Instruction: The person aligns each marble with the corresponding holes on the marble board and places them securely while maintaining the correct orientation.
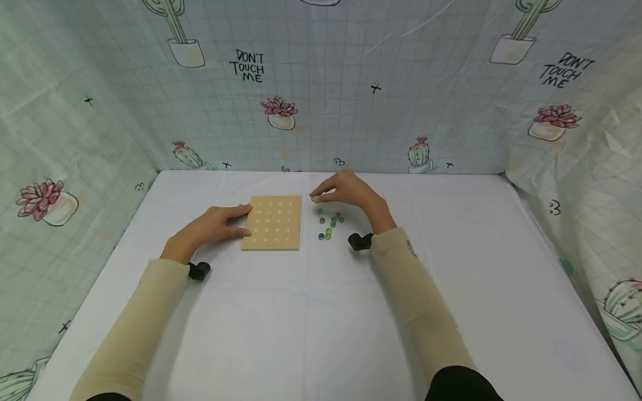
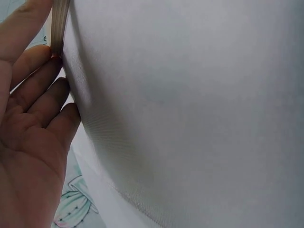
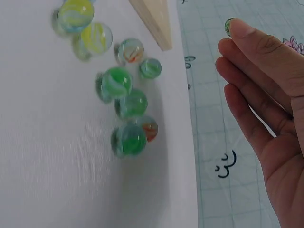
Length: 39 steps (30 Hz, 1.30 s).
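Head view, right grip point(image 1: 351, 189), pinched marble point(image 1: 314, 199)

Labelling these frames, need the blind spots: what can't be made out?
- Held marble: mostly hidden by the thumb of the right hand in the right wrist view; too small in the head view to read its pattern.
- Board: cut off by the top edge, left wrist view.
- Thumb tip of the left hand: past that same edge.
- Board's dots: too small, head view, to judge depth.

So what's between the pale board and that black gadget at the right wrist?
In the head view, small marbles lie between the pale board and the black gadget, scattered on the white tabletop.
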{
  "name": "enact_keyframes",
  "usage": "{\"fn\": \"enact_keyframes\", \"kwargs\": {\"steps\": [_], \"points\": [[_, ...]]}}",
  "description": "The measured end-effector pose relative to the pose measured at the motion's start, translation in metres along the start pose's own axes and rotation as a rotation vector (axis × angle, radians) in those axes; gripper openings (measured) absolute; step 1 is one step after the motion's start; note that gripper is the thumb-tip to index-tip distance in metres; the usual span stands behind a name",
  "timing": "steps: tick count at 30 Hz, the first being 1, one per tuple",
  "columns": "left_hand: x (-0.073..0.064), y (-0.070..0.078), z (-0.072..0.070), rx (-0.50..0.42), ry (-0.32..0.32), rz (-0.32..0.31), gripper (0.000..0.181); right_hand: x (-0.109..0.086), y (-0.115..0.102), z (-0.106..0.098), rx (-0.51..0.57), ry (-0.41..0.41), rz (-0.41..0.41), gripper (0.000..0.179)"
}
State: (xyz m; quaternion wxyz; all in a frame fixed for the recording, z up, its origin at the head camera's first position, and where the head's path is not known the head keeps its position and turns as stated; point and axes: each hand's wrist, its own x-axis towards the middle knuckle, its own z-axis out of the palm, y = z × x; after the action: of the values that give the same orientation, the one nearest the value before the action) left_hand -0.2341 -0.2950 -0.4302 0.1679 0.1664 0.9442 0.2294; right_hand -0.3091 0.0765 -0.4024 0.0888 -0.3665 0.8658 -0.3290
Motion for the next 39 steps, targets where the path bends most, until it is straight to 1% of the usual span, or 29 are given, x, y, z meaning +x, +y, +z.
{"fn": "enact_keyframes", "kwargs": {"steps": [6,10,14,18,22,28,32,39], "points": [[0.003,-0.001,0.001,0.014,-0.017,0.003,0.088,0.013,-0.008,0.007,0.024,0.004,-0.023,0.023],[0.004,-0.002,0.0,0.023,-0.023,0.0,0.087,0.027,-0.015,0.015,0.014,0.003,-0.034,0.021],[0.005,-0.002,-0.001,0.011,-0.031,-0.007,0.087,0.042,-0.019,0.027,-0.008,-0.029,-0.038,0.021],[0.006,-0.001,0.0,0.004,-0.05,-0.025,0.089,0.049,-0.023,0.035,-0.03,-0.051,-0.042,0.021],[0.006,0.001,0.0,0.016,-0.053,-0.041,0.091,0.055,-0.03,0.035,-0.035,-0.037,-0.063,0.022],[0.003,0.003,-0.002,0.04,-0.04,-0.016,0.088,0.065,-0.039,0.034,-0.043,-0.011,-0.079,0.022],[0.002,0.002,-0.003,0.044,-0.045,-0.02,0.089,0.073,-0.04,0.038,-0.052,-0.015,-0.091,0.023],[0.002,0.002,-0.001,0.026,-0.048,0.001,0.09,0.081,-0.041,0.049,-0.008,-0.007,-0.06,0.024]]}}
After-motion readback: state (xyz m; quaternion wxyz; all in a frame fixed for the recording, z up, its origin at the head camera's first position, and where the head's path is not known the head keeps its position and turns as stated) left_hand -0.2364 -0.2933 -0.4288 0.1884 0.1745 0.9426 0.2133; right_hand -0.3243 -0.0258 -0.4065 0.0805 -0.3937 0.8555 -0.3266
